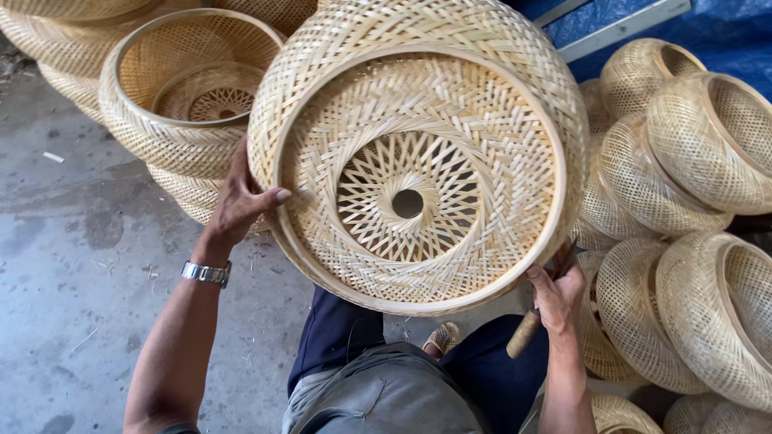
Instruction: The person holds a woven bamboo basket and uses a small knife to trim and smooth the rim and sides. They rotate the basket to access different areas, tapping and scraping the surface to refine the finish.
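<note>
1. Grey concrete floor [72, 265] lies under everything, with small bits of straw on it, and a blue sheet [724, 32] hangs at the top right.
2. Many woven baskets [691, 241] are piled on the right side, lying on their sides and touching each other.
3. More stacked baskets [177, 88] sit at the top left, one on top of another, with the open side of the top one facing up.
4. One big round woven basket [418, 153] is held up in the middle, over the person's lap. Its open side faces the camera, and a small round hole shows in the middle of its bottom.
5. The person sits low in dark blue trousers [338, 329].
6. The left hand [237, 201] grips the left rim of the big basket, with the thumb hooked inside and the fingers curled around the outside.
7. The right hand [556, 296] touches the lower right rim of the basket. Its fingers are closed around a wooden-handled tool [527, 331].
8. A silver watch [206, 273] is on the left wrist.
</note>
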